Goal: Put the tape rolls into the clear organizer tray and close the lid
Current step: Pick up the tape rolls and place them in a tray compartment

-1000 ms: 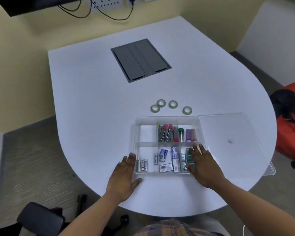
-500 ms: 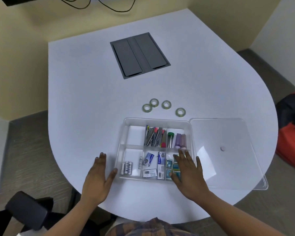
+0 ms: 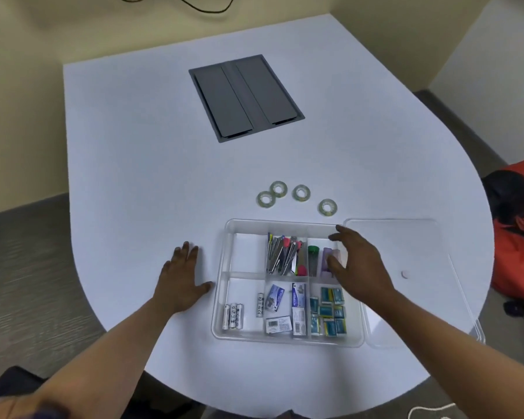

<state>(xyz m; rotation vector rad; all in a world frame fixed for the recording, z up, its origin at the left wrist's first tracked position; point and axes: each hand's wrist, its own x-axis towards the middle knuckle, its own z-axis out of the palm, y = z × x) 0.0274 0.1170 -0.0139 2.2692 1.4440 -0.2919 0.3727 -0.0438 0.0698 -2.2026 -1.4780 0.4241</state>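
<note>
Several small clear tape rolls lie on the white table beyond the tray: a touching pair [image 3: 272, 193], one in the middle [image 3: 301, 193] and one at the right [image 3: 327, 206]. The clear organizer tray [image 3: 221, 300] holds batteries, clips, tubes and small boxes; its far-left compartment is bare. The clear lid [image 3: 412, 252] lies flat to the tray's right. My left hand [image 3: 182, 279] rests flat on the table left of the tray. My right hand [image 3: 357, 264] hovers over the tray's far-right part, fingers spread, holding nothing.
A grey cable hatch [image 3: 245, 96] is set into the table [image 3: 133, 164] farther back. An orange and black bag [image 3: 518, 231] lies on the floor at the right. The curved table edge runs close to my body.
My right hand has lifted off the tray's near-right compartment and moved forward over its far-right side. The left hand has shifted a little away from the tray's left wall.
</note>
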